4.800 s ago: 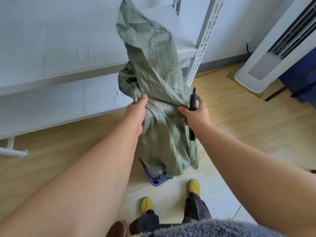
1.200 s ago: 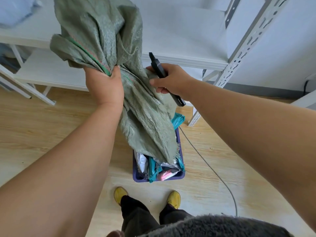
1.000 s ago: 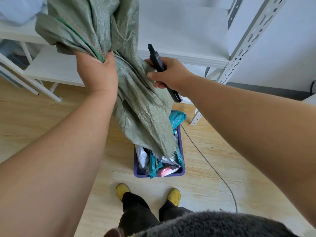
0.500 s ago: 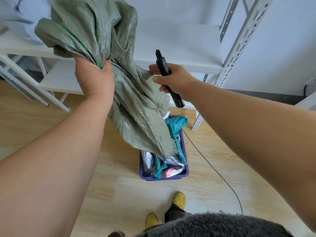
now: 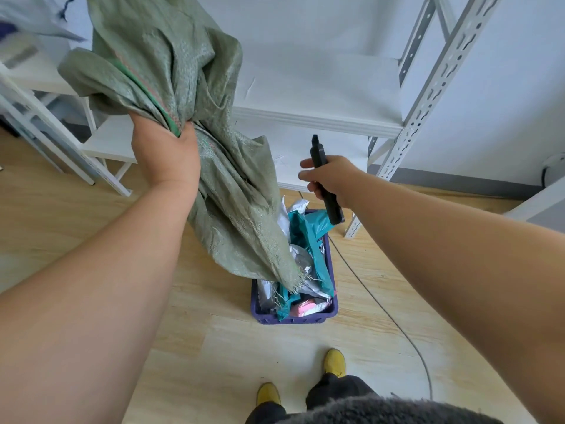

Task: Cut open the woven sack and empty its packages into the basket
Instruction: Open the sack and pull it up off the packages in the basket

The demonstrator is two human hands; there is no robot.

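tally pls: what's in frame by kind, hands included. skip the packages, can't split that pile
Hands: 2, left hand gripping the sack, right hand holding the cutter
Woven sack: 1
Black cutter: 1
Purple basket: 1
Yellow shoes: 2
White shelving racks: 2
Floor cable: 1
Total: 10

Floor (image 5: 76,228): pale wood planks | purple basket (image 5: 293,318) stood on it, packed with packages (image 5: 308,237) | thin cable (image 5: 397,325) trailed beside | white rack (image 5: 428,96) footed behind | yellow shoes (image 5: 334,361) planted near
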